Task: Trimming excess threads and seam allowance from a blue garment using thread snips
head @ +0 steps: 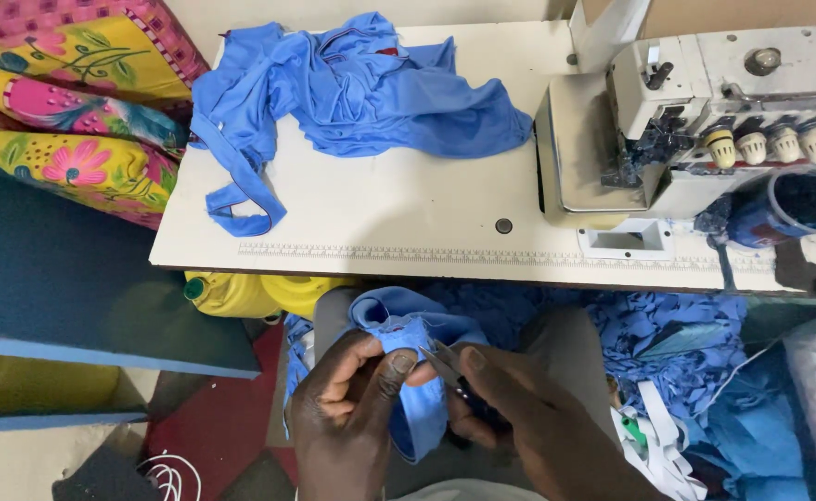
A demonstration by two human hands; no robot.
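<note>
- The left hand pinches a small piece of blue cloth low in the near middle of the scene, over the lap and below the near edge of the surface. Thumb and fingers are closed together on a folded edge of it.
- The right hand is closed around a small metal thread snip, whose tip touches the cloth just beside the left thumb.
- The cloth looks light, thin and limp: it folds over itself and hangs below the left hand. It would likely slip and stretch rather than hold a shape, so a grip close to the seam, with the edge kept taut between fingertips, suits it best.
- The snip looks small, rigid and pointed, so it is best held by its body, with the tip kept clear of the fingers.
- On the far part of the surface lies a larger heap of blue fabric, well apart from the hands.
- A white sewing machine stands at the far right.
- Blue scraps lie on the floor to the right, and a flowered cloth lies at the far left.
</note>
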